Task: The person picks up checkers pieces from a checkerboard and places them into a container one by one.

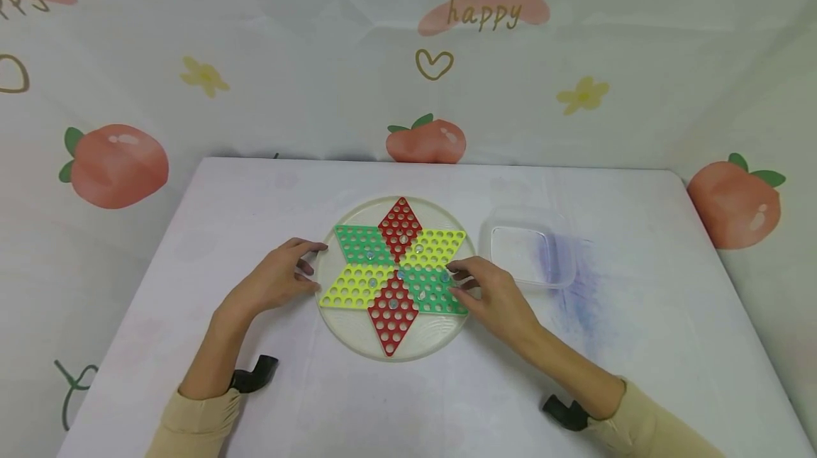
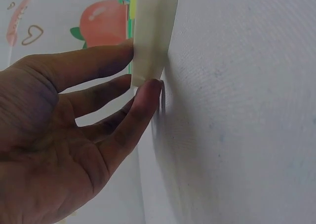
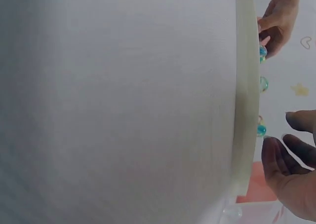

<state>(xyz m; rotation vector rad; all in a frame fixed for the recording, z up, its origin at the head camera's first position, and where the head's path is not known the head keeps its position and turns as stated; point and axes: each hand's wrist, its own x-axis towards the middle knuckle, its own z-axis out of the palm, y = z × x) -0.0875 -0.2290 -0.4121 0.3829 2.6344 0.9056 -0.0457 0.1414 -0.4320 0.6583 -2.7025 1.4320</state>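
A glass marble [image 1: 445, 276] sits on the star board's [image 1: 396, 270] right green point, directly under the right hand's [image 1: 494, 296] fingertips — apparently pinching it, though the view is unclear. The left hand [image 1: 276, 281], fingers relaxed, braces the round tray's [image 1: 357, 341] opposite rim on the table [image 1: 638, 344].

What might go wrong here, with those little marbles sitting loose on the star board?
The right hand hovers over the green section beside several marbles; a careless brush might knock them from their holes. The left hand touches the board at its rim, so a nudge could shift it and jostle them loose.
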